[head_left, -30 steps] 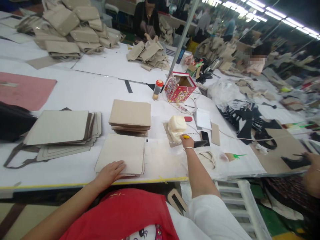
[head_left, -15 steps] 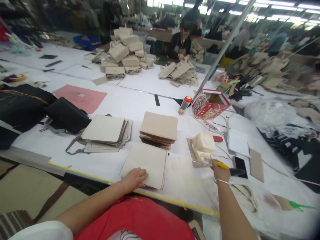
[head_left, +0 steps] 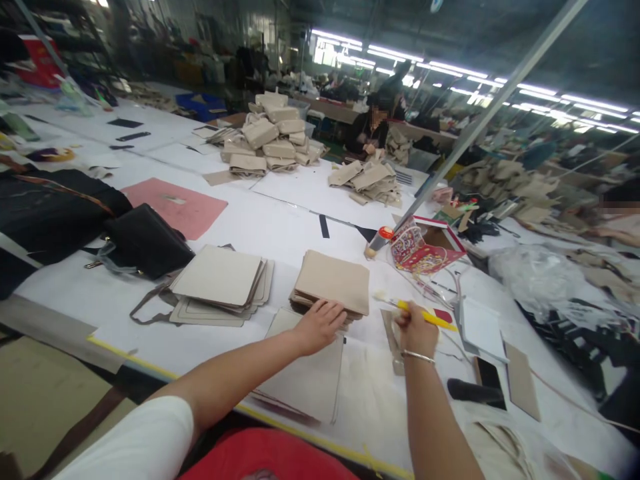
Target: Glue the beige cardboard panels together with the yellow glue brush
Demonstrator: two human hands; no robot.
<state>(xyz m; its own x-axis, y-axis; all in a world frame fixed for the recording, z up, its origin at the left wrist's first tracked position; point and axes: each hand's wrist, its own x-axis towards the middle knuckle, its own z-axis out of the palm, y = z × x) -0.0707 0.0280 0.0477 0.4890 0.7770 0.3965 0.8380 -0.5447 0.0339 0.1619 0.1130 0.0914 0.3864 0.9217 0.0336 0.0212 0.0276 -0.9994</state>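
My left hand [head_left: 323, 325] reaches over the front pale stack of flat panels [head_left: 303, 387]. Its outstretched fingers rest on the near edge of the stack of tan panels [head_left: 333, 280] behind. My right hand [head_left: 419, 331] is closed round the yellow handle of a brush [head_left: 431, 317]. The brush's pale tip points left, just right of the tan stack and above the table. Beneath my right hand lies a brown piece of board [head_left: 393, 333]; the cream-coloured tub there is hidden by the hand. More pale panels [head_left: 220, 275] are stacked to the left.
A black pouch [head_left: 147, 240] and a pink sheet [head_left: 175, 207] lie left. A red patterned box [head_left: 427, 247] and a red-capped jar [head_left: 379, 242] stand behind. A phone [head_left: 489, 380] and a black object [head_left: 473, 392] lie right. Across the table, a person sits beside folded tan pieces [head_left: 367, 180].
My left hand has moved from the front pale stack forward to the tan stack. My right hand has lifted the brush from the cream-coloured tub and swung its tip left. The view has tilted upward.
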